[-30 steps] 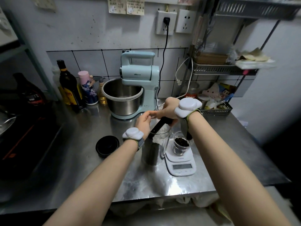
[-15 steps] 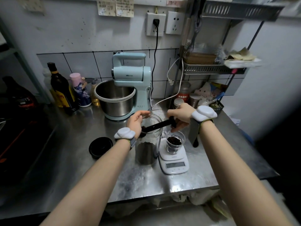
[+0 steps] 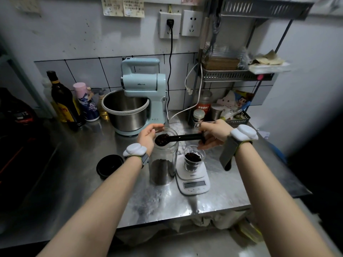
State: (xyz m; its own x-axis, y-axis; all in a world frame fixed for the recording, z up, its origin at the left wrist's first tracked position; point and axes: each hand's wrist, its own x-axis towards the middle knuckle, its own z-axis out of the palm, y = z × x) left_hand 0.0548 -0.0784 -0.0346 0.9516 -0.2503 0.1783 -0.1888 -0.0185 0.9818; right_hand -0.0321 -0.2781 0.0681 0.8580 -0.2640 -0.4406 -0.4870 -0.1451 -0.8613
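Note:
A tall glass jar (image 3: 163,164) with coffee beans in its lower part stands open on the steel counter. My left hand (image 3: 147,139) curls round its rim. My right hand (image 3: 213,134) grips the handle of a black scoop (image 3: 178,138), whose bowl, heaped with beans, hovers level over the jar's mouth. Right of the jar, a small glass cup (image 3: 193,161) full of beans sits on a white digital scale (image 3: 193,178).
The jar's black lid (image 3: 109,166) lies left of it. A pale blue stand mixer (image 3: 137,101) with a steel bowl stands behind, bottles (image 3: 63,102) to its left. A wire rack (image 3: 228,112) of tins and packets fills the back right. The counter's front edge (image 3: 185,217) is near.
The scoop has come up out of the jar, loaded with beans, and now lies level above the mouth. My right hand has shifted right; my left hand stays on the rim.

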